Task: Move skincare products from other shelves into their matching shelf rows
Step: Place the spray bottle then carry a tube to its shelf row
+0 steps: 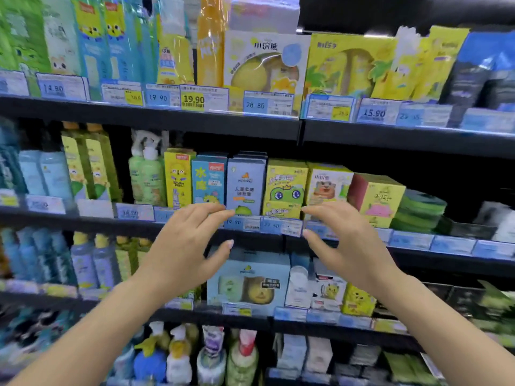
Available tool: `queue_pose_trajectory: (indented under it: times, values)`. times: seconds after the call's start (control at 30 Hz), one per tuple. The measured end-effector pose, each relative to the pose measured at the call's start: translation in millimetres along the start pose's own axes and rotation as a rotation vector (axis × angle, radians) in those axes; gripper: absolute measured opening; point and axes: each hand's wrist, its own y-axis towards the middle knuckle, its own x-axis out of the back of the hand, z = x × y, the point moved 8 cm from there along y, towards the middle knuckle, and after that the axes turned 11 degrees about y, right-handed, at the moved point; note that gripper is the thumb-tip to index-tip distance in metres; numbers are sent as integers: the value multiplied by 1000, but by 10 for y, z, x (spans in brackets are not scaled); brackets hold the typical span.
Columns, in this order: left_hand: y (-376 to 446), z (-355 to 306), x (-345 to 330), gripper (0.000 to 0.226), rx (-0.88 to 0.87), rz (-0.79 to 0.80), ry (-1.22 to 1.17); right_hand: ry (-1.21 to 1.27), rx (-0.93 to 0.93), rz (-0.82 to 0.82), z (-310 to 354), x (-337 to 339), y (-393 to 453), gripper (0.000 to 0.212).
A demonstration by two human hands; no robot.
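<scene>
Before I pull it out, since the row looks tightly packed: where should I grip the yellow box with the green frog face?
Probably from the front, by its top edge. The frog box stands upright, pressed between a blue box and a bear box, so its sides are blocked. Tip the top forward, then pinch both sides. Both the left hand and the right hand are open.

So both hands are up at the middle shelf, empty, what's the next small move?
Probably close both hands on the pale blue box: the left hand and right hand are open, flanking it and the yellow frog box, touching neither.
</scene>
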Motion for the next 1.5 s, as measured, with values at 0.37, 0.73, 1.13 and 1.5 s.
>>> queue_pose_trajectory:
  times: [0.37,0.73,1.13,1.5]
  values:
    - [-40,-543,-215,51,-106,45,-120,-15,-276,-2,-243,186,-838,39]
    - [-521,-643,-956,50,-140,247,-197,-44,-564,101,-467,-368,-1632,39]
    - [-368,-822,-1497,47,-101,260,-262,125,-578,151,-996,-939,-1237,44]
    - [-390,-886,-1806,45,-30,271,-289,85,-371,270,-1197,-1465,-921,62]
